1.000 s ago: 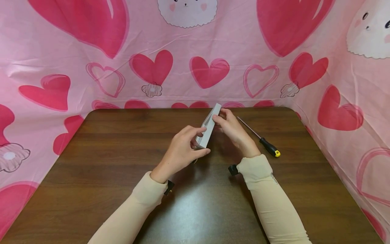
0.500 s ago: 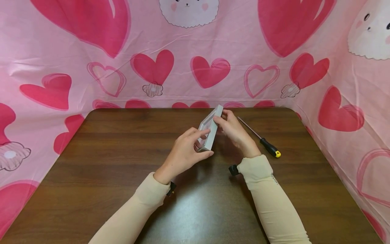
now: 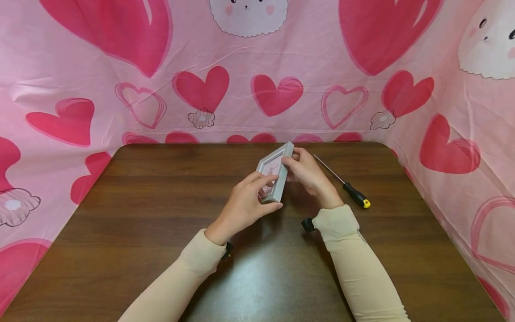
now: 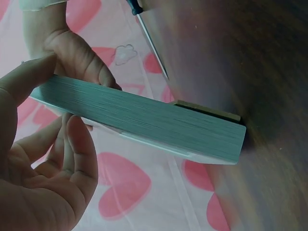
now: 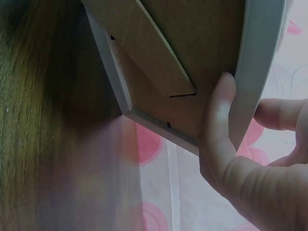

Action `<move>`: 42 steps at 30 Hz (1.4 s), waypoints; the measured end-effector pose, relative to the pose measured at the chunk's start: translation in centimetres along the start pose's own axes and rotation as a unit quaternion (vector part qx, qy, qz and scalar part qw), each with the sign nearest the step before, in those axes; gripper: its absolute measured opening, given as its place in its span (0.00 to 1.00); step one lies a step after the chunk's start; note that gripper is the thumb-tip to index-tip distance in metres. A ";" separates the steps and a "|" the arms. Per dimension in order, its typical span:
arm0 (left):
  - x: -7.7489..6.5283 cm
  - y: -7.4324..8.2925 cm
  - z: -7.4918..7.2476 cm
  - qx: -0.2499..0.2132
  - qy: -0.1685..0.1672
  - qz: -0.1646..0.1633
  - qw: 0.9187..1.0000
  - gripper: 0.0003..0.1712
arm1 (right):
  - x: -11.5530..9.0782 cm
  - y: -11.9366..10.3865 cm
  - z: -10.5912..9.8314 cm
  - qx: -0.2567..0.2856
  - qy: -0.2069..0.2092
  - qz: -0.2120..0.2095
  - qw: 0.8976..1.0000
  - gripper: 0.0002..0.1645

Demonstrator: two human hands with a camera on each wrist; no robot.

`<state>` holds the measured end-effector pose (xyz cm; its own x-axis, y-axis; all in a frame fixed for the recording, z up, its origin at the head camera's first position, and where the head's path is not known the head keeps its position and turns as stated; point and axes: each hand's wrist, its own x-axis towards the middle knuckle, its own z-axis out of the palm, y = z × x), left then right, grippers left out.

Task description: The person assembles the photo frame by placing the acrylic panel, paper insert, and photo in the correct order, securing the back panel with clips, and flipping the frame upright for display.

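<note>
A light grey picture frame point(image 3: 282, 183) with a pink floral print stands tilted above the table in the head view, its front facing left. My left hand point(image 3: 246, 195) holds its near end, thumb at the lower edge and fingers over the front. At the right side, my right hand point(image 3: 310, 175) grips the frame, thumb on the side edge and fingers behind. The left wrist view shows the side of the frame point(image 4: 144, 113) edge-on, between the thumb and fingers of my left hand point(image 4: 43, 187). Seen from the right wrist, the brown backing carries a stand flap point(image 5: 144, 43).
A screwdriver point(image 3: 354, 193) with a black and yellow handle lies on the brown wooden table point(image 3: 161, 201), right of my right hand. Pink heart-printed cloth point(image 3: 277, 53) hangs behind the table and along its sides.
The frame has turned from nearly edge-on so that more of its front and the pink print shows. My left hand has shifted slightly right with it; the right hand keeps its grip.
</note>
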<state>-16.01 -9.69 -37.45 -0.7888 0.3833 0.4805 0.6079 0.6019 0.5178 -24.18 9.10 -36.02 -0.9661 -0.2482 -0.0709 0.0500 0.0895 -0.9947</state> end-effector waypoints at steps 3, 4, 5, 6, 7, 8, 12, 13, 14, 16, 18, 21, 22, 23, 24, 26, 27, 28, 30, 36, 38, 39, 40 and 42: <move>0.0 0.0 0.0 0.002 -0.005 0.002 1.000 0.36 | 0.0 0.0 0.0 -0.010 0.003 0.004 1.000 0.35; 0.0 0.0 0.0 0.001 -0.007 0.003 1.000 0.36 | 0.0 -0.1 0.0 -0.014 0.004 0.005 1.000 0.35; -0.1 0.0 0.1 0.002 -0.010 0.003 1.000 0.36 | 0.0 -0.1 0.0 -0.017 0.004 0.005 1.000 0.35; -0.1 -0.1 0.1 0.003 -0.013 0.003 1.000 0.35 | 0.0 -0.1 -0.1 -0.020 0.004 0.006 1.000 0.34; -0.1 -0.1 0.1 0.005 -0.016 0.003 1.000 0.35 | 0.0 -0.1 -0.1 -0.023 0.003 0.006 1.000 0.34; -0.1 -0.2 0.2 0.007 -0.019 0.002 1.000 0.35 | 0.0 -0.1 -0.1 -0.026 0.003 0.006 1.000 0.34; -0.1 -0.3 0.2 0.006 -0.033 -0.003 0.999 0.33 | 0.0 0.1 -0.3 -0.038 -0.001 0.005 0.999 0.33; -0.2 -0.4 0.2 0.004 -0.037 -0.003 0.999 0.33 | 0.0 0.2 -0.4 -0.041 -0.002 0.005 0.999 0.32; -0.2 -0.4 0.2 0.003 -0.040 -0.002 0.999 0.33 | 0.1 0.3 -0.5 -0.044 -0.002 0.006 0.999 0.32; -0.2 -0.5 0.3 -0.002 -0.045 -0.003 0.999 0.33 | 0.1 0.4 -0.6 -0.046 -0.002 0.007 0.999 0.32; -0.2 -0.7 0.2 -0.005 -0.048 -0.004 0.999 0.33 | 0.2 0.5 -0.7 -0.047 -0.003 0.008 0.999 0.32; -0.2 -1.0 0.2 -0.011 -0.053 -0.010 0.999 0.33 | 0.2 0.7 -0.9 -0.056 -0.002 0.010 0.998 0.32; -0.2 -1.1 0.2 -0.012 -0.055 -0.013 0.998 0.34 | 0.2 0.7 -0.9 -0.060 -0.003 0.010 0.998 0.33; -0.2 -1.2 0.2 -0.012 -0.056 -0.016 0.998 0.34 | 0.2 0.8 -0.9 -0.063 -0.003 0.010 0.998 0.33; -0.2 -1.3 0.1 -0.012 -0.058 -0.020 0.998 0.35 | 0.2 0.8 -1.0 -0.065 -0.002 0.011 0.998 0.33; -0.2 -1.5 0.2 -0.013 -0.061 -0.029 0.998 0.37 | 0.2 0.9 -1.1 -0.069 -0.002 0.013 0.998 0.33; -0.3 -1.6 0.2 -0.013 -0.063 -0.037 0.997 0.39 | 0.3 1.0 -1.1 -0.072 -0.002 0.014 0.997 0.34; -0.3 -1.7 0.2 -0.011 -0.065 -0.044 0.997 0.40 | 0.3 1.0 -1.1 -0.072 0.000 0.016 0.997 0.34; -0.3 -1.9 0.2 -0.008 -0.070 -0.065 0.995 0.44 | 0.4 1.1 -1.2 -0.076 0.001 0.019 0.997 0.34; -0.2 -2.4 0.1 0.024 -0.091 -0.117 0.989 0.53 | 0.6 1.4 -1.3 -0.094 0.007 0.022 0.995 0.35; -0.2 -2.5 0.2 0.033 -0.098 -0.123 0.987 0.55 | 0.7 1.6 -1.4 -0.101 0.008 0.022 0.995 0.35; -0.2 -2.6 0.2 0.036 -0.101 -0.125 0.986 0.55 | 0.7 1.6 -1.4 -0.105 0.008 0.022 0.994 0.35; -0.2 -2.7 0.2 0.037 -0.104 -0.128 0.986 0.56 | 0.8 1.7 -1.4 -0.106 0.008 0.021 0.994 0.35; -0.3 -2.9 0.2 0.036 -0.112 -0.136 0.984 0.57 | 0.8 1.9 -1.5 -0.108 0.008 0.017 0.994 0.34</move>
<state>-17.56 -11.38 -39.24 -0.9263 0.3414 0.1596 0.3707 0.7486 0.5497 -25.27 10.48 -37.81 -0.9686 -0.2267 -0.1018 0.0293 0.3027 -0.9526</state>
